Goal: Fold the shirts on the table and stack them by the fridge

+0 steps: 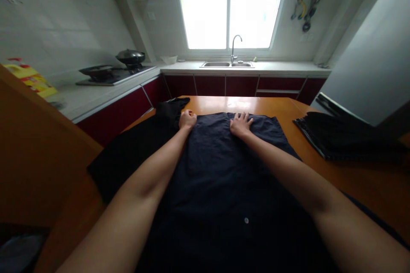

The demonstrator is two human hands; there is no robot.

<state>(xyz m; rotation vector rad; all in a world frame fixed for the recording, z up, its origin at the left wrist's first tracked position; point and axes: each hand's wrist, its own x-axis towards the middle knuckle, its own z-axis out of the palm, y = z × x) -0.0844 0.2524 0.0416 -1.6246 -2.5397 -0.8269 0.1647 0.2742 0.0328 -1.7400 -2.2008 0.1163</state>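
A dark navy garment (218, 170) is spread over the wooden table in front of me, running down towards my body. It has light creases, and a small round badge or button (246, 220) shows on its near part. My left hand (188, 120) is closed at the garment's far left corner, its fingers curled on the cloth edge. Flat on the far edge lies my right hand (241, 125), fingers spread and pressing on the fabric. Left of the navy garment, beside my left forearm, lies a black garment (134, 149), bunched at its far end.
A folded dark stack of clothing (346, 136) lies on the right of the wooden table (205, 104). Beyond are a sink (218, 64) with a faucet (233, 49), and a stove (118, 77) bearing pans at left. A grey refrigerator (368, 51) stands at right.
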